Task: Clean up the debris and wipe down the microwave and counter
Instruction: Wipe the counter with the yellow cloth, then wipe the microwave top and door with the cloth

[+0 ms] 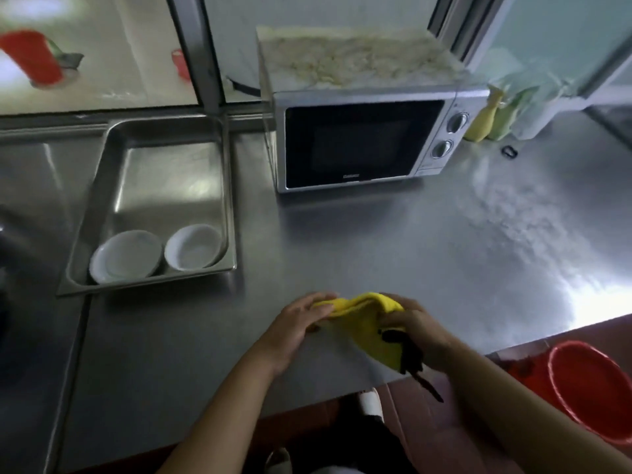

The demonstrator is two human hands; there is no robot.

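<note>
At the lower centre of the frame, above the steel counter [393, 241], we hold a yellow cloth [367, 323]: our left hand [301, 323] and right hand [410, 325] both have the fingers curled on it. Toward the upper centre stands the microwave [362, 142], with pale debris [355, 59] on its top. At left, a steel tray [225, 186] holds two white bowls [126, 256]. A red bucket [595, 388] stands on the floor, lower right.

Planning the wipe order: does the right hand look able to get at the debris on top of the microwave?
Probably yes: nothing stands between the right hand, gripping the yellow cloth, and the debris on the microwave.
</note>
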